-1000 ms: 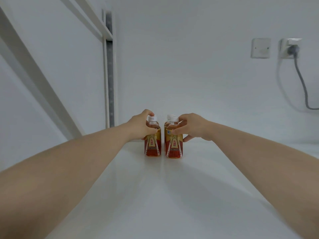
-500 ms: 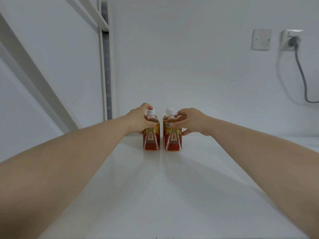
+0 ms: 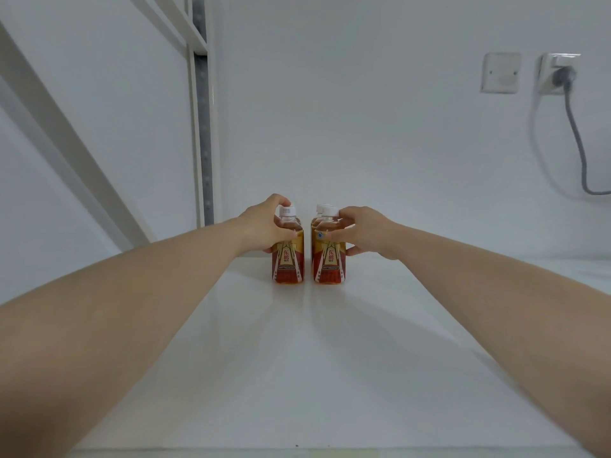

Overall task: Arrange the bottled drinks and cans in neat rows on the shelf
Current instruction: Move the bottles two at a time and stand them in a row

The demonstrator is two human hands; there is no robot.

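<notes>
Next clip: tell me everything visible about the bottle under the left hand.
The left bottle is small, clear plastic, with a white screw cap, amber drink and a red-and-gold label bearing Chinese characters. It stands upright on the white shelf, a narrow gap apart from the neighbouring bottle on its right. The left hand grips its neck and shoulder, fingers curled round it.

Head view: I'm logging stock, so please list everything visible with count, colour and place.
Left bottle: 1, amber, red-gold label, white cap, far on shelf.
Right-row bottles: at least 2, same colours, beside it.
Shelf: 1, white, under bottles.
Upright post: 1, white and grey, rear left.
Wall plate: 1, white, upper right.
Socket with plug: 1, white, grey cable hanging, far right.
Left hand: 1, bare, gripping left bottle.
Right hand: 1, bare, gripping front right-row bottle.
</notes>
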